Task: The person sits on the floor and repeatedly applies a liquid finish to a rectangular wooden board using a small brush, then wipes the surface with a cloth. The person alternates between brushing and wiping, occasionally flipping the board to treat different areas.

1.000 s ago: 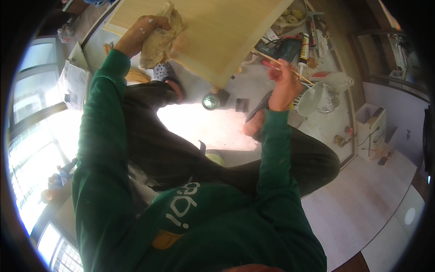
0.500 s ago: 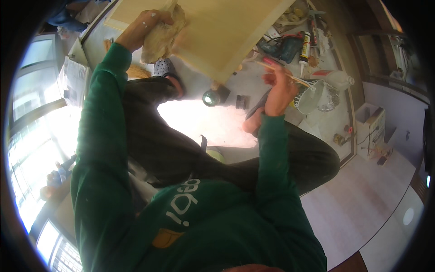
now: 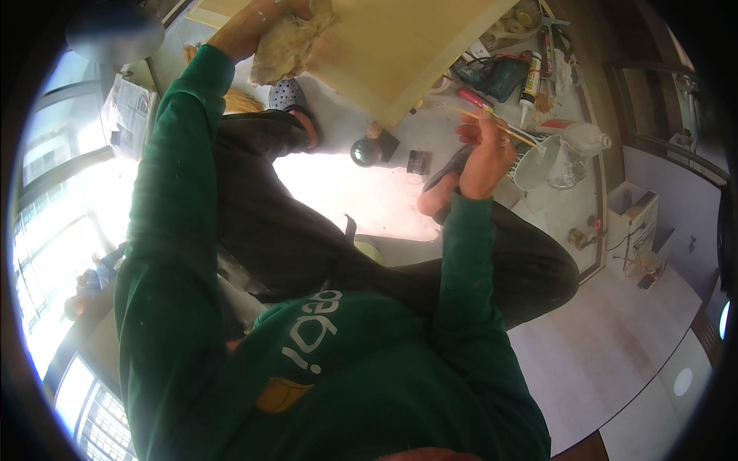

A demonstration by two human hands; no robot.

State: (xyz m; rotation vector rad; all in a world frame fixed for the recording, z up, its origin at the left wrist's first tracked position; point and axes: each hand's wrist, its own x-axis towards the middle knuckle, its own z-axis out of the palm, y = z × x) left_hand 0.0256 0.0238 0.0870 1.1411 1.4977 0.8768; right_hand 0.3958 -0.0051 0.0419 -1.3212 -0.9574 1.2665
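At the far left, my left hand (image 3: pixel 254 29) is closed on a crumpled, stained beige rag (image 3: pixel 290 44). The rag lies against the left side of a large pale yellow panel (image 3: pixel 407 50), and some of my fingers are cut off by the upper edge. Toward the right, my right hand (image 3: pixel 490 160) pinches a thin wooden stick (image 3: pixel 516 135), perhaps a brush handle. One end of the stick reaches over a white, paint-smeared cup (image 3: pixel 536 170); its tip is hidden there. White specks show on my left hand.
Beside the cup lies a white jug (image 3: pixel 590 138). Beyond are a sealant tube (image 3: pixel 530 81), a teal power tool (image 3: pixel 496 77) and a red-handled tool (image 3: pixel 473 97). A round dark glossy object (image 3: pixel 365 151) sits below the panel's corner. A cardboard box (image 3: pixel 632 207) stands farther right.
My left hand, the rag and the panel's near corner have shifted slightly up in the picture. My right hand stays by the cup with the stick; the view has moved a little.
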